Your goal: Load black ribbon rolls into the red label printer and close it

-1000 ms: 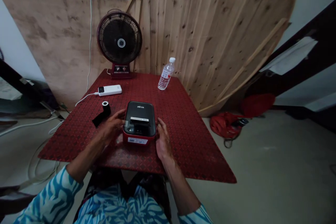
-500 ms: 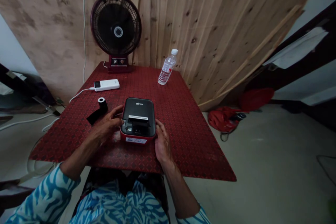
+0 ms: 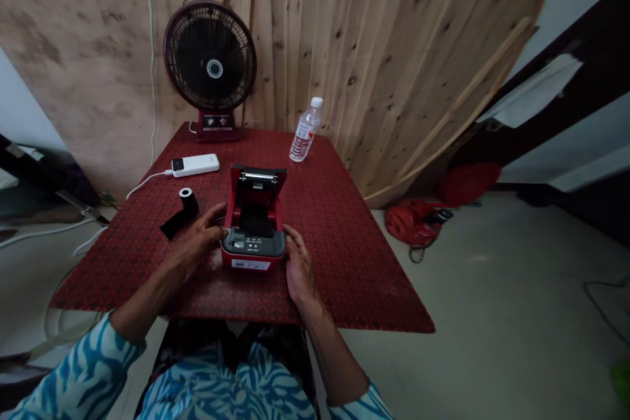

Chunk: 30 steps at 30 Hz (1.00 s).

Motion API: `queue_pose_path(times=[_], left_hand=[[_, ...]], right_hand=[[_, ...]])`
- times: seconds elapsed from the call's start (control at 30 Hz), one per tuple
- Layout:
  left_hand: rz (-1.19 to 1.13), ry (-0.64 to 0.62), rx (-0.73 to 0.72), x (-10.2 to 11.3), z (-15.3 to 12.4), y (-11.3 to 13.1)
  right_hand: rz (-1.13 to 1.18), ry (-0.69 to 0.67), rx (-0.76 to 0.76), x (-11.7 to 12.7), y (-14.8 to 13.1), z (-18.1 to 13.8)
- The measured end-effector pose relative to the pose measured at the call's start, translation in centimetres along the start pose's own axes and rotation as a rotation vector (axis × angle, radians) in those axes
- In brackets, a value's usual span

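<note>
A small red and black receipt printer (image 3: 252, 243) sits near the front of the table, its lid (image 3: 258, 184) raised and tilted back so the dark inner bay shows. My left hand (image 3: 201, 239) grips the printer's left side, with the thumb at the front left corner and the fingers reaching along the side. Against the right side rests my right hand (image 3: 299, 268), its fingers curled along the casing. Left of the printer lies a small black roll (image 3: 186, 205) with a white core and a loose strip pulled out toward me.
On the red patterned table (image 3: 354, 275) stand a fan (image 3: 210, 59) at the back left and a water bottle (image 3: 305, 130) at the back right. A white power bank (image 3: 197, 165) with a cable lies at the left. A red bag (image 3: 412, 222) is on the floor.
The printer's lid has sprung from closed to raised, exposing the inside. Both hands stay at the printer's sides. The view has shifted slightly.
</note>
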<state>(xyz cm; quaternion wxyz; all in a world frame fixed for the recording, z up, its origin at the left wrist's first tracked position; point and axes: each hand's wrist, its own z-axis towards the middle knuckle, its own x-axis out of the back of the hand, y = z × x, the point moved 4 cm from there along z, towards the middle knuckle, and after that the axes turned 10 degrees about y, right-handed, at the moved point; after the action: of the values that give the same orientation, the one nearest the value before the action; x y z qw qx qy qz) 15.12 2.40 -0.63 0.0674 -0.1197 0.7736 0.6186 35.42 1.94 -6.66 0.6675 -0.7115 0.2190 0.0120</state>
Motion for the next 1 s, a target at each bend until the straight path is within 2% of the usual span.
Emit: queue_pose_path(times=[0.07,0.13,0.23,0.3,0.37,0.47,0.57,0.77,1.0], left_hand=[[0.068,-0.021,-0.035,0.1,-0.2,0.5],[0.238,0.009,-0.135,0.4,-0.1,1.4],[0.639,0.037,-0.461,-0.2,0.7,3.7],[0.925,-0.054,-0.674,-1.7,1.6,4.8],[1.217,-0.160,-0.773,-3.5,2.6,5.0],[1.575,-0.231,-0.798,-5.5,3.7,5.0],[1.742,-0.250,-0.766,-6.4,3.8,5.1],[1.851,-0.328,-0.685,-7.3,4.2,5.3],[1.838,-0.397,-0.636,-8.5,4.6,4.7]], right_hand=[[-0.015,-0.002,0.014,0.0,-0.1,0.0],[-0.026,-0.008,0.011,0.0,-0.3,-0.1],[-0.035,-0.021,0.009,-0.2,-0.7,-0.2],[-0.030,-0.022,0.017,-0.2,-0.9,-0.2],[-0.029,-0.015,0.019,-0.2,-0.9,-0.2],[-0.041,0.004,0.016,0.0,-0.9,-0.2],[-0.048,-0.006,0.022,0.2,-0.8,-0.2],[-0.035,-0.033,0.004,0.4,-0.4,-0.1],[-0.050,-0.030,-0.047,0.5,-0.7,-0.2]])
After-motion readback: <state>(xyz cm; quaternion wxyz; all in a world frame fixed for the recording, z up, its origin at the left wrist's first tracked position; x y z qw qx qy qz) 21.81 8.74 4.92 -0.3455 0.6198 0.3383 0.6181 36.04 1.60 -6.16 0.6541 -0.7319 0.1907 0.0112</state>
